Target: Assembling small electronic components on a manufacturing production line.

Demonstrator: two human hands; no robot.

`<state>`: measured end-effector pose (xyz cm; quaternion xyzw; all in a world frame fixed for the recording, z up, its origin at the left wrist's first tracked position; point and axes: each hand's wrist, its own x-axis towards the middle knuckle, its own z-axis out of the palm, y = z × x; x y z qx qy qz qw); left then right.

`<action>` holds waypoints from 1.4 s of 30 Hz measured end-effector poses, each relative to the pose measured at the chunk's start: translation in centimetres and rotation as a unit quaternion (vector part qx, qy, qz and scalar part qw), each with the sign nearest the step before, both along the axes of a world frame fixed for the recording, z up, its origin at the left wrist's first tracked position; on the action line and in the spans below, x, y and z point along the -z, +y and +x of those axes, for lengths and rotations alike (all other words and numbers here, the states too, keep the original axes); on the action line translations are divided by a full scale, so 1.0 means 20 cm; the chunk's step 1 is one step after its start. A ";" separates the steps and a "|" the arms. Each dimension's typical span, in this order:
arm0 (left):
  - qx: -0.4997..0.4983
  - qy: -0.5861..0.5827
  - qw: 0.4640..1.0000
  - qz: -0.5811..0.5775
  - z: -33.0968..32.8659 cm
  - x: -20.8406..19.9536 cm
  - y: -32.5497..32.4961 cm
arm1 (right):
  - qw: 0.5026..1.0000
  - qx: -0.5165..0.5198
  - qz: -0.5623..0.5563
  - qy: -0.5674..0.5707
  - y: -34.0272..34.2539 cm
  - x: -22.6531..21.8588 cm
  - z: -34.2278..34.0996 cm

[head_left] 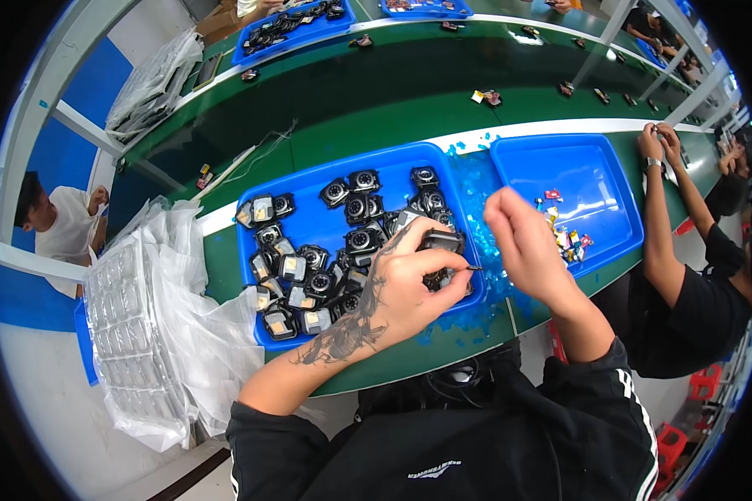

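Left hand (419,265) at centre frame, thumb and forefinger pinched on a small dark piece (475,268), right hand (522,244) curled and apart just beside it, its grip impossible to tell! Black watch-like cases (363,240) crowd the blue tray (309,185) at centre-left, so plenty seems left, though finished ones can't be told apart. Centre-right, a modest heap of coloured bits (570,244) sits in another tray (585,179), suggesting work well under way!

Only print that shows is some small, slanted white logo lettering (434,469) across the front of the wearer's black top (510,455).
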<state>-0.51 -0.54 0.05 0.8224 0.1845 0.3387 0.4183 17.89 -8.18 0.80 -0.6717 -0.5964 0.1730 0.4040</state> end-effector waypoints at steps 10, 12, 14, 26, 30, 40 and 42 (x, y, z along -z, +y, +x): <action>-0.009 -0.028 0.947 -0.320 0.01 0.07 0.03 | 0.993 0.113 0.003 -0.047 0.14 0.01 0.22; 0.000 -0.032 0.946 -0.323 0.01 0.08 0.03 | 0.993 0.026 0.012 0.113 0.07 0.00 0.11; 0.010 -0.035 0.944 -0.328 0.00 0.10 0.03 | 0.974 -0.052 0.003 0.222 0.03 -0.02 -0.04; 0.051 -0.179 0.900 -0.395 0.02 0.02 0.02 | 0.987 0.015 0.092 0.129 -0.01 -0.07 -0.12; 0.091 -0.143 0.920 -0.354 0.00 0.02 0.04 | 0.993 -0.052 0.087 0.058 0.01 -0.10 -0.15; 0.008 -0.148 0.952 -0.268 0.01 0.08 0.07 | 0.955 -0.030 0.053 0.289 -0.04 -0.08 -0.12; 0.013 -0.197 0.923 -0.331 0.02 0.05 0.05 | 0.950 -0.041 0.006 0.308 -0.06 -0.11 -0.13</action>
